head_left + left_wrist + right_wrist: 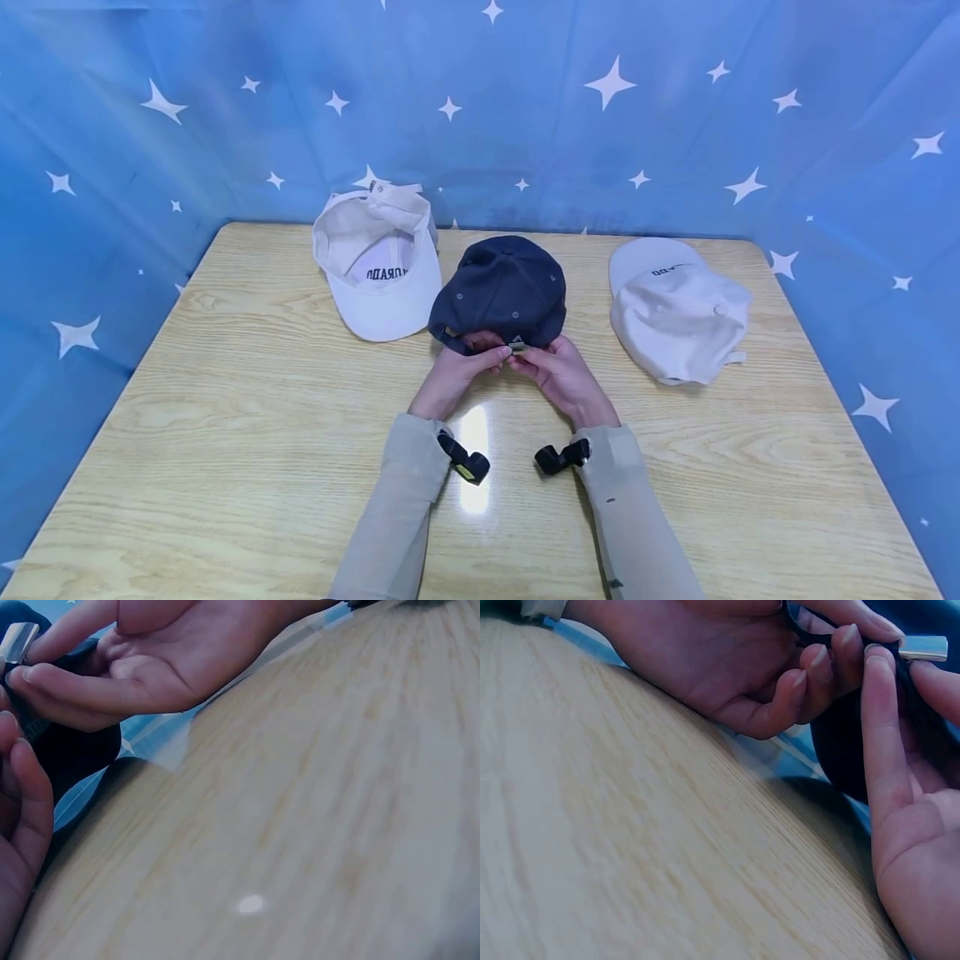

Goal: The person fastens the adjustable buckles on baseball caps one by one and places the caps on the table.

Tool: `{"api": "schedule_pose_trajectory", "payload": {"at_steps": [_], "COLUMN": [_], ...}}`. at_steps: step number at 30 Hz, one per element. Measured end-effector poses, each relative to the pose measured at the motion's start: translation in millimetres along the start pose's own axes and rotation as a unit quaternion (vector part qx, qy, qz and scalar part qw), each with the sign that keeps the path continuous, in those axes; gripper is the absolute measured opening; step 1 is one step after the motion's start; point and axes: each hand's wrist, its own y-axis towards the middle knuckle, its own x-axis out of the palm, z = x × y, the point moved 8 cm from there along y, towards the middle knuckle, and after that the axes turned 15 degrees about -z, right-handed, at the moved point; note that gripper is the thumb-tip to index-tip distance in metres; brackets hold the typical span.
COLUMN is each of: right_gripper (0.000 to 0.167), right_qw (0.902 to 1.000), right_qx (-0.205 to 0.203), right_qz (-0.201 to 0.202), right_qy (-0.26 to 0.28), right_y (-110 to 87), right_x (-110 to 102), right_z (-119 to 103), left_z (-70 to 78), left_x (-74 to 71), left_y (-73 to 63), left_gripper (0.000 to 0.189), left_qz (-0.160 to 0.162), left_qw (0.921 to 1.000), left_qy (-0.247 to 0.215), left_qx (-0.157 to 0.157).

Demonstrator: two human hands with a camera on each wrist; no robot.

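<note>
A dark navy baseball cap (501,287) sits at the middle of the table, its back strap side facing me. At the near edge of that cap is a small shiny metal buckle (924,648) on the strap. My left hand (453,375) pinches the dark strap (810,634) beside the buckle with thumb and fingers. From the other side, my right hand (564,379) pinches the strap at the buckle, thumb and forefinger close to the left fingertips. Parts of the strap are hidden behind the fingers.
To the left lies a white cap (386,308), opening toward me, with dark lettering inside. Another white cap (678,321) rests on the right. Behind the wooden table (262,433) hangs a blue curtain (525,117) with white stars.
</note>
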Motion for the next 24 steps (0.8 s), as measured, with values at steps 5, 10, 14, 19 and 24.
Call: {"api": "schedule_pose_trajectory", "payload": {"at_steps": [5, 10, 14, 19, 24], "right_gripper": [0.017, 0.018, 0.017, 0.019, 0.019], "right_qw": [0.9998, 0.9979, 0.9948, 0.9903, 0.9883], "right_qx": [-0.009, -0.034, -0.048, -0.067, -0.074], "right_qz": [-0.019, -0.027, -0.018, 0.001, 0.008], "right_qy": [0.003, 0.048, 0.088, 0.122, 0.133], "right_y": [0.7, -0.1, -1.1, -1.8, -1.6], "right_x": [2.1, 2.5, 1.0, -2.9, -4.2], "right_z": [-1.0, -5.1, -7.3, -9.4, -9.8], "left_z": [-1.5, 0.5, 2.7, 1.3, -1.6], "left_x": [0.2, 2.2, 5.0, 4.6, -1.5], "left_y": [-0.4, -2.1, -2.6, -2.2, -1.8], "left_gripper": [0.019, 0.024, 0.026, 0.026, 0.028], "left_qz": [-0.001, -0.008, -0.024, -0.023, 0.011], "left_qw": [0.9999, 0.9998, 0.9996, 0.9996, 0.9996], "left_qy": [-0.008, -0.011, -0.001, -0.001, -0.014], "left_qx": [-0.008, -0.015, -0.012, -0.017, -0.021]}}
